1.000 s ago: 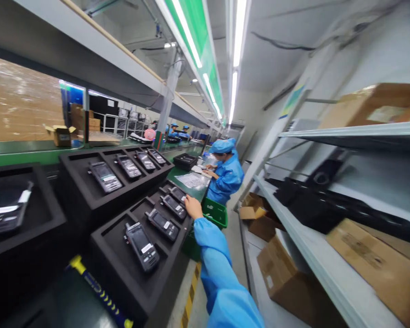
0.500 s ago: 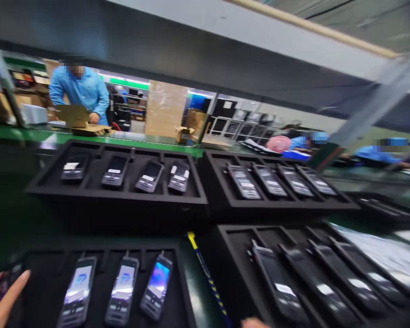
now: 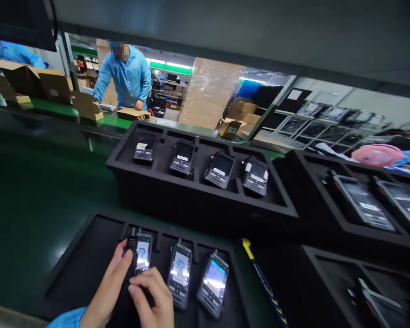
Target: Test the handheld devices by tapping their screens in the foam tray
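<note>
Handset (image 3: 132, 248), black, oblong and hard-cased, shows nearly edge-on in the head view, its long axis running up the picture and its stubby antenna end pointing away from the wearer. It is over the black foam compartmented tray (image 3: 85, 255), partly overlapping the leftmost dark grey handset with a lit screen (image 3: 144, 253). The left hand (image 3: 113, 277) grips it, reaching forward with thumb against its side (a blue sleeve (image 3: 66, 319) shows below). The right hand (image 3: 156, 296) curls, thumb and forefinger close together by its lower end; whether they pinch anything, I cannot tell.
</note>
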Available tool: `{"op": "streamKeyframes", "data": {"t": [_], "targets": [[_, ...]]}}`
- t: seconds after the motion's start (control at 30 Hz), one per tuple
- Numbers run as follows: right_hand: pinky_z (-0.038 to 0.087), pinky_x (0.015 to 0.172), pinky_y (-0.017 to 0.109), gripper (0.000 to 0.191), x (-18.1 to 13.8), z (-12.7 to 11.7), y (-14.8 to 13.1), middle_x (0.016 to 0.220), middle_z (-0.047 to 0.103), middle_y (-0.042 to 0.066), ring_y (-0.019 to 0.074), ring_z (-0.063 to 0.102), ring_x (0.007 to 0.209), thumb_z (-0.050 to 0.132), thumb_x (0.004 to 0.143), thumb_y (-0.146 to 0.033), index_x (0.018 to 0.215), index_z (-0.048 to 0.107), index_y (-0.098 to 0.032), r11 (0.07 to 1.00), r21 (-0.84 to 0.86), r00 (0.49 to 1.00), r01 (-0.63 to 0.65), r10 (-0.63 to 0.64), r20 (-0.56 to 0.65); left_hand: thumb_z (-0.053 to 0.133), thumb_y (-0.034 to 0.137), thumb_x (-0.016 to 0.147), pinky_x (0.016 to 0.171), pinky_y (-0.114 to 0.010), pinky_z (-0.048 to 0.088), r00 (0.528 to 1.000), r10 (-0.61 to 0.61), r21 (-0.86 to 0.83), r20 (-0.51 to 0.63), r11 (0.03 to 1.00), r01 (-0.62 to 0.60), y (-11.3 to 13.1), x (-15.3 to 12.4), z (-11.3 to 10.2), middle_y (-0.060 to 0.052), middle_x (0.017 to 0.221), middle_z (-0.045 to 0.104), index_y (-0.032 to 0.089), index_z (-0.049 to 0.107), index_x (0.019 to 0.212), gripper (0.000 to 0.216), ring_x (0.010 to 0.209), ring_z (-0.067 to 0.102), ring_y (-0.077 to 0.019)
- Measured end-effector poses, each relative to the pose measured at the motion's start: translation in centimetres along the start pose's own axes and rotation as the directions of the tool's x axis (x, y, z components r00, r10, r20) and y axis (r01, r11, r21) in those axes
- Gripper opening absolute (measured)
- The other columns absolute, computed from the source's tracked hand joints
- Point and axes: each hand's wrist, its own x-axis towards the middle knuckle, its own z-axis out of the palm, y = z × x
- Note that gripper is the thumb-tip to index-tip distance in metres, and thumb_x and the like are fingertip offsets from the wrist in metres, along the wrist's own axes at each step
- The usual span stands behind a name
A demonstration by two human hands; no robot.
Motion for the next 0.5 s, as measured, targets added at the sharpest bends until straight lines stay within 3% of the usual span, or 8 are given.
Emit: {"op": "streamKeyframes", "data": {"t": [0.13, 0.23, 0.33, 0.4, 0.5], "targets": [[0.06, 0.068, 0.031, 0.026, -0.4, -0.3, 1.1, 0.093, 0.066, 0.0, 0.0183, 0.066, 0.079, 0.069, 0.081, -0.038, 0.106, 0.066, -0.04, 0.99, 0.043, 0.99, -0.136, 0.134, 0.045, 0.067, 0.079, 0.058, 0.106, -0.03, 0.044, 0.991, 0.039, -0.034, 0.125, 0.999, -0.035, -0.9, 0.2, -0.2, -0.008, 0.139, 0.055, 0.02, 0.054, 0.129, 0.093, 0.136, 0.043, -0.0273], [0.063, 0.071, 0.037, 0.043, -1.1, 0.2, 2.6, 0.118, 0.066, -0.002, 0.0243, 0.069, 0.097, 0.062, 0.081, -0.055, 0.123, 0.058, -0.049, 0.993, 0.107, 0.998, -0.057, 0.054, 0.036, 0.063, 0.077, 0.065, 0.103, -0.027, 0.045, 0.99, 0.068, -0.063, 0.127, 0.996, -0.061, -1.5, 0.3, -0.2, -0.007, 0.144, 0.05, 0.022, 0.049, 0.132, 0.088, 0.137, 0.041, -0.0267], [0.062, 0.074, 0.039, 0.06, -2.0, 0.9, 3.4, 0.14, 0.054, -0.007, 0.0287, 0.065, 0.112, 0.057, 0.077, -0.07, 0.133, 0.05, -0.05, 0.974, 0.225, 0.995, -0.024, 0.001, 0.098, 0.062, 0.073, 0.07, 0.099, -0.026, 0.047, 0.992, 0.109, -0.1, 0.07, 0.99, -0.102, -1.7, 0.1, -0.1, -0.006, 0.135, 0.057, 0.023, 0.048, 0.13, 0.08, 0.131, 0.046, -0.0258], [0.06, 0.083, 0.036, 0.057, -2.4, 1.3, 2.8, 0.145, 0.049, -0.005, 0.0274, 0.062, 0.117, 0.058, 0.08, -0.066, 0.132, 0.053, -0.046, 0.927, 0.337, 0.986, -0.166, 0.144, 0.09, 0.062, 0.07, 0.073, 0.095, -0.027, 0.049, 0.987, 0.155, -0.105, 0.047, 0.983, -0.149, -1.6, -0.2, 0.1, -0.007, 0.128, 0.061, 0.022, 0.046, 0.129, 0.076, 0.123, 0.053, -0.0257], [0.053, 0.094, 0.03, 0.05, -2.5, 1.5, 1.1, 0.141, 0.054, -0.001, 0.0247, 0.059, 0.12, 0.067, 0.078, -0.059, 0.123, 0.063, -0.04, 0.81, 0.461, 0.924, -0.363, 0.377, 0.066, 0.063, 0.068, 0.073, 0.089, -0.028, 0.051, 0.972, 0.231, -0.061, 0.054, 0.972, -0.227, -1.4, -0.5, 0.4, -0.011, 0.12, 0.063, 0.019, 0.043, 0.127, 0.076, 0.113, 0.059, -0.0251]]}}
